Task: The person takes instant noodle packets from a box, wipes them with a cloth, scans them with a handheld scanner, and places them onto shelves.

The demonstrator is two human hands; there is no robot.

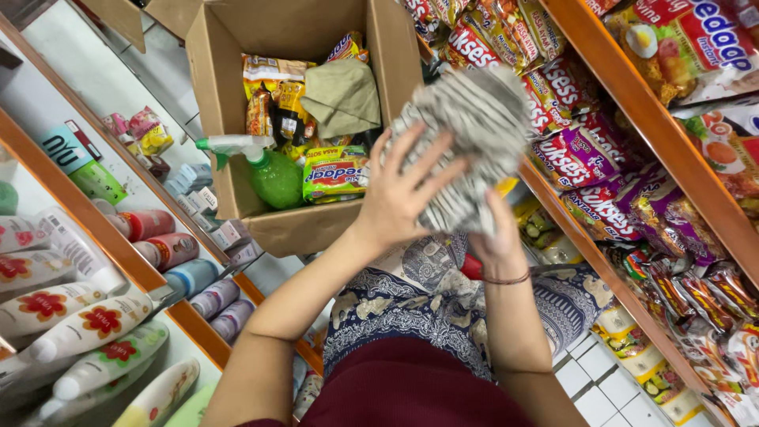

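Observation:
A crumpled grey-and-white striped cloth [474, 126] is held up in front of me, over the near right corner of an open cardboard box [316, 225]. My left hand [407, 190] lies flat against its near side with fingers spread. My right hand [494, 237] grips the cloth from below, mostly hidden behind it. Inside the box lie yellow noodle packets [336, 172], a green spray bottle [269, 170] and a folded olive cloth [344, 96].
Orange shelves on the right hold rows of snack and noodle packets [589, 150]. Shelves on the left carry lotion bottles [87, 328] and cans [170, 249]. White floor tiles [601, 372] show below. My patterned skirt fills the lower middle.

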